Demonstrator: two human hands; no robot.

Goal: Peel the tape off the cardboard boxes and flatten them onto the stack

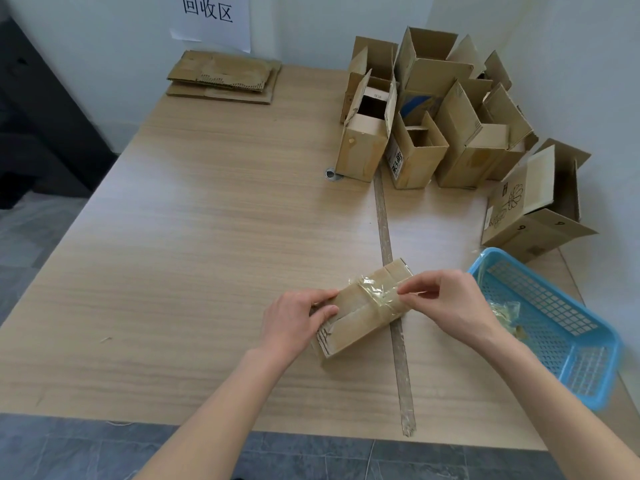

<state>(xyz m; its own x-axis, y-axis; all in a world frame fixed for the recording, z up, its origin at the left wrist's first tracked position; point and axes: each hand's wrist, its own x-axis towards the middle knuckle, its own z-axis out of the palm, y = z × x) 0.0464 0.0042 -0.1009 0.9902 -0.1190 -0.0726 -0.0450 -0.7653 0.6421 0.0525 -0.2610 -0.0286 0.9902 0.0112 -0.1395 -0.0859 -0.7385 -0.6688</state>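
At the far left of the table (194,209) lay the stack (223,77) of flattened cardboard, well apart from the work at the near edge. The left hand (294,322) gripped the near end of the box (360,308), fingers curled over its top and thumb along the side, holding it down on the table. If that grip slackened, the light box would likely lift or swivel with the pull instead of letting the tape go. Across the box's far end ran a crumpled band of clear tape (375,289), partly lifted. The right hand (446,303) pinched its free end between thumb and fingertips, just off the box's right edge. A sharp or steep pull could snap the thin film and leave a strip stuck, or tear the cardboard's facing away with it. The loose tape might also cling to the fingers or fold onto itself. Further right sat the basket (561,327), holding wadded tape; unopened boxes (433,123) stood behind, waiting.
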